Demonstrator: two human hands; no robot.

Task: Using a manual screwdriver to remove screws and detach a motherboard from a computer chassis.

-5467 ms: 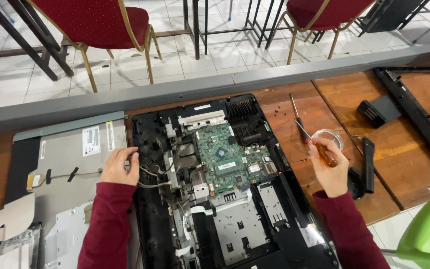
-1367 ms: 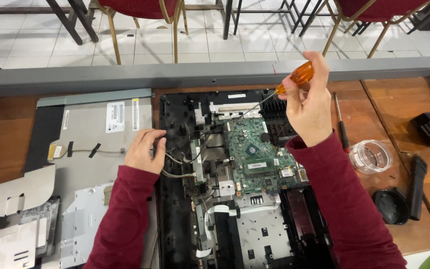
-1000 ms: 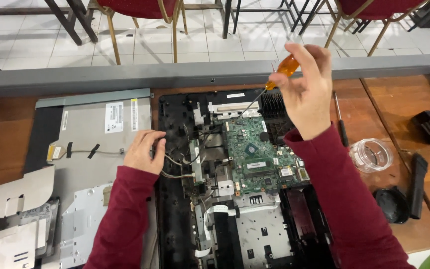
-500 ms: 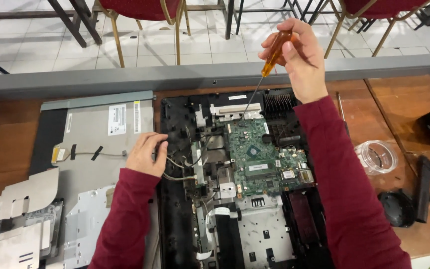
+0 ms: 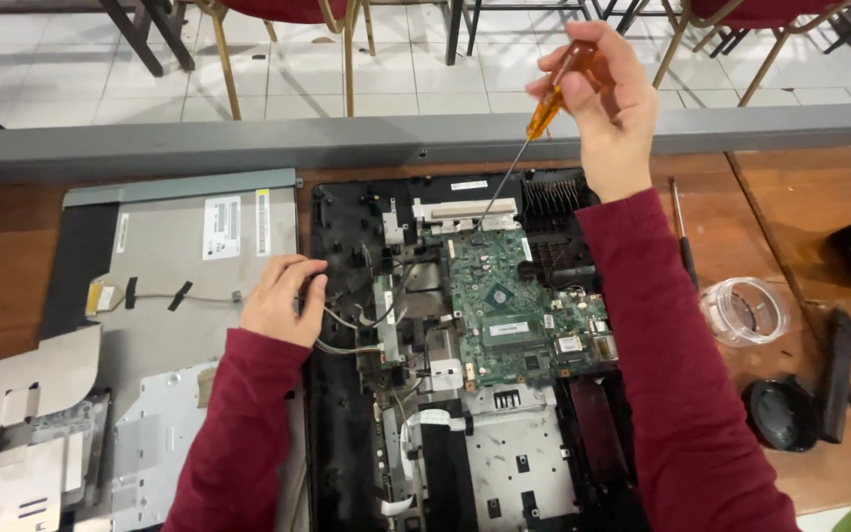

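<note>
Orange and translucent, the handle of the slim screwdriver [image 5: 550,99] sits pinched in the fingertips of your right hand [image 5: 611,108]. You hold it high and tilted, so the thin shaft slants down to the top edge of the green circuit board [image 5: 519,305] inside the opened black plastic computer casing [image 5: 347,394]. Your left hand [image 5: 283,300] rests on the casing's left rim, fingers curled loosely by the thin wires, holding nothing, probably to steady it. To the right, the brown wooden table [image 5: 800,207] leaves room beside the clear round plastic dish [image 5: 744,310].
</note>
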